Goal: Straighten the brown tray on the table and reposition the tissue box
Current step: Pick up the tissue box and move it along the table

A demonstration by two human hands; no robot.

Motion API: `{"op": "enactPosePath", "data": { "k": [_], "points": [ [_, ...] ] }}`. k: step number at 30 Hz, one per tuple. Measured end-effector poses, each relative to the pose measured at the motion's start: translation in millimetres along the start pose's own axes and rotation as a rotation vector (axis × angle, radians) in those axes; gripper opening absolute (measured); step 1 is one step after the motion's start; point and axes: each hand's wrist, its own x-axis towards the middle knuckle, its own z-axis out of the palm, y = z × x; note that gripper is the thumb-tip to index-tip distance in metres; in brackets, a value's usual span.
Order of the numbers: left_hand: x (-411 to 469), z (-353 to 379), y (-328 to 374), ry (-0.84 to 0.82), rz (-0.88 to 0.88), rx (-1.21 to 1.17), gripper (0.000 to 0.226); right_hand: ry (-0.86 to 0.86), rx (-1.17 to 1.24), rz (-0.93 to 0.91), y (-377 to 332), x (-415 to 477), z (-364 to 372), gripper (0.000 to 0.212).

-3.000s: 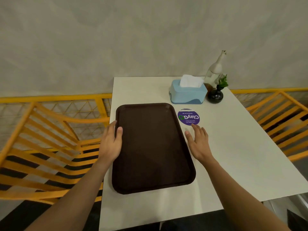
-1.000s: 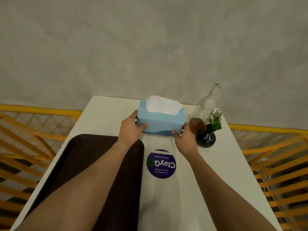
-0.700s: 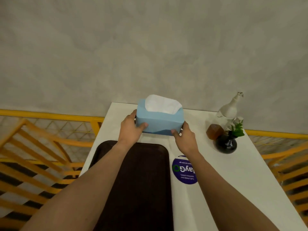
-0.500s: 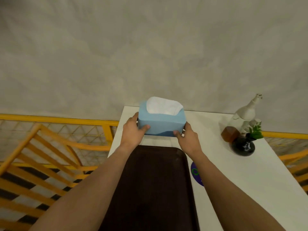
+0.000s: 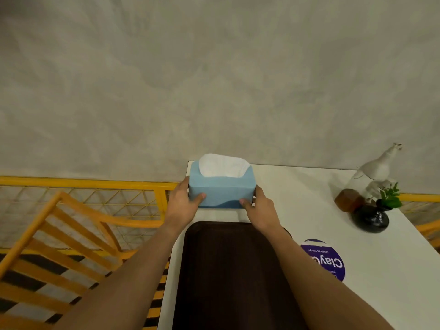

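Blue tissue box [image 5: 221,189] sits at the far left corner of the white tabletop [image 5: 297,191], just beyond the brown tray [image 5: 233,277], clamped at its ends between the left hand [image 5: 182,206] and right hand [image 5: 260,210], thumbs pressed on its near face. A second ago it was held further right, beside the bottle [image 5: 371,177] and dark vase [image 5: 370,217].
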Motion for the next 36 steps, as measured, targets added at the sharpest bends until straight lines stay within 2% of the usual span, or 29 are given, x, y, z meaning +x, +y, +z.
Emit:
{"op": "enactPosePath", "data": {
  "k": [9,20,27,36],
  "points": [
    [36.1,9.0,-35.5,-0.059,-0.015,0.027,0.057,-0.067,-0.034,0.028,26.8,41.2,29.2,0.052],
    [93.2,32.7,-61.0,-0.042,-0.101,0.005,0.091,-0.042,-0.027,-0.023,40.2,102.5,47.1,0.058],
    [126.0,43.7,-75.8,-0.049,-0.182,0.073,0.062,-0.06,-0.059,-0.065,40.2,137.3,51.0,0.057],
    [143.2,44.9,-83.9,-0.041,-0.148,0.123,0.058,-0.12,-0.125,-0.06,38.9,163.1,50.4,0.061]
  ]
}}
